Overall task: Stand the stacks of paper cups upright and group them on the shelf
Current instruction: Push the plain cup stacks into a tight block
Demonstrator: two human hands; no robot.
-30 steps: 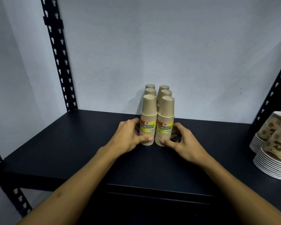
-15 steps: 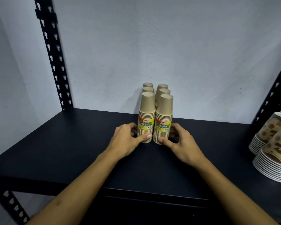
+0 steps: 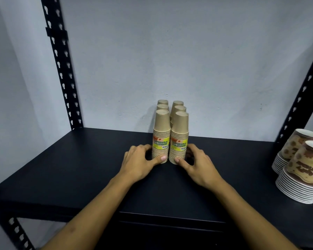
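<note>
Scene: a person's two bare arms reach onto a black shelf (image 3: 65,170) set against a pale grey wall (image 3: 197,60).
Cup stacks: six stacks of brown paper cups (image 3: 170,123) stand upright, rims down, in two rows of three running from near to far at the middle of the shelf, the farthest pair close to the wall.
Near left stack: the near left stack (image 3: 161,136) carries a yellow label reading "DISPOSABLE TABLEWARE" and stands touching its right-hand neighbour.
Near right stack: the near right stack (image 3: 179,138) bears the same yellow label and stands level with its partner.
Left hand: the left hand (image 3: 139,161) curls round the base of the near left stack, its thumb pressed against the lower rims at the front and its fingers wrapped round the stack's left side.
Right hand: the right hand (image 3: 197,164) mirrors it, thumb pressed on the lower front of the near right stack and fingers curled round its right side.
Far right of shelf: two leaning stacks of printed cups (image 3: 300,168), white-rimmed with brown and cream patterns, sit well apart from the brown group.
Frame: black slotted uprights (image 3: 61,64) rise at the left and right back corners of the shelf.
</note>
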